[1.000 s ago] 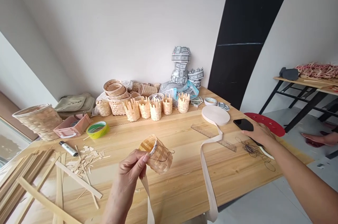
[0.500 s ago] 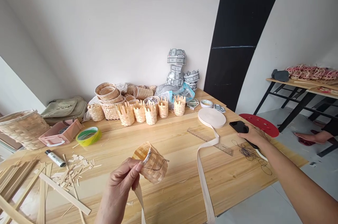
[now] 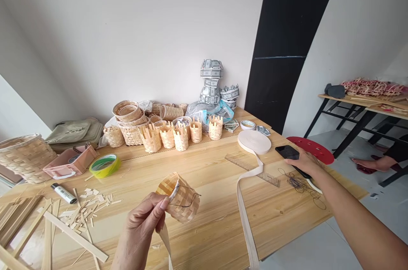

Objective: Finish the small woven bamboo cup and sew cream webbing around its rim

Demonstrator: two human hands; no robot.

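Note:
Between the thumb and fingers of my left hand (image 3: 143,219) is the rim of a small woven wood-strip basket (image 3: 184,202), tilted on its side above the table. Dark thread loops across the basket's outside, and a pale strip hangs down below my hand. Far to the right, my right hand (image 3: 304,163) grips a black phone (image 3: 284,152) at the table's edge, its thumb along the near side; part of the phone is covered by the hand. A tangle of dark thread (image 3: 299,182) lies just below it.
A cloth tape roll (image 3: 254,142) trails its strip past a clear ruler (image 3: 232,161). Several small baskets (image 3: 181,137) line the back. On the left are yellow-green tape (image 3: 105,166), a pink bin (image 3: 70,163), a marker (image 3: 63,193) and wood strips (image 3: 76,236). A red stool (image 3: 314,150) stands beyond.
The view has shifted slightly, so things sit a little further left. Faint marks now show on the phone's screen. Both hands keep their holds.

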